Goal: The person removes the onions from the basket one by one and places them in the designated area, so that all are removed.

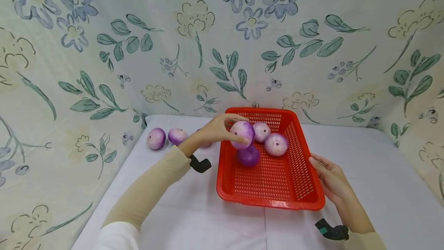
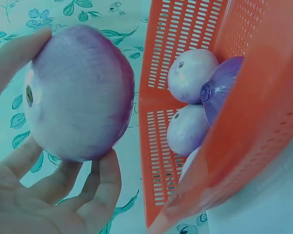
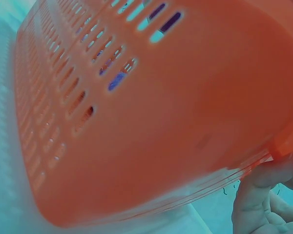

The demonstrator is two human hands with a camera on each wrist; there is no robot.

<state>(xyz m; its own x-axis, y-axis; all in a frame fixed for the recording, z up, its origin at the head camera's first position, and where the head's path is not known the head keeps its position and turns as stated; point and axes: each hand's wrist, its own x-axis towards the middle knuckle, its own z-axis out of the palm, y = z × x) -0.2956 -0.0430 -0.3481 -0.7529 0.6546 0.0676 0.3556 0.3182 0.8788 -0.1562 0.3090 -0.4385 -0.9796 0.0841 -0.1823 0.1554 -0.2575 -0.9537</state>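
Note:
My left hand (image 1: 244, 129) grips a pale purple onion (image 1: 239, 133) just above the left rim of a red slotted basket (image 1: 270, 200). In the left wrist view the onion (image 2: 78, 92) sits between thumb and curled fingers (image 2: 105, 185), beside the basket wall (image 2: 263, 122). Inside the basket lie two pale onions (image 1: 261, 131) (image 1: 276, 144) and a darker purple one (image 1: 248, 156). My right hand (image 1: 322, 169) rests with relaxed fingers against the basket's right side. In the right wrist view its fingertips (image 3: 263, 195) touch under the basket rim (image 3: 161, 122).
Two more purple onions (image 1: 156, 138) (image 1: 178, 136) lie on the white table (image 1: 173, 211) at the back left, and another (image 1: 207, 144) shows partly behind my left wrist. Flowered cloth (image 1: 104, 68) walls the table at the left, back and right.

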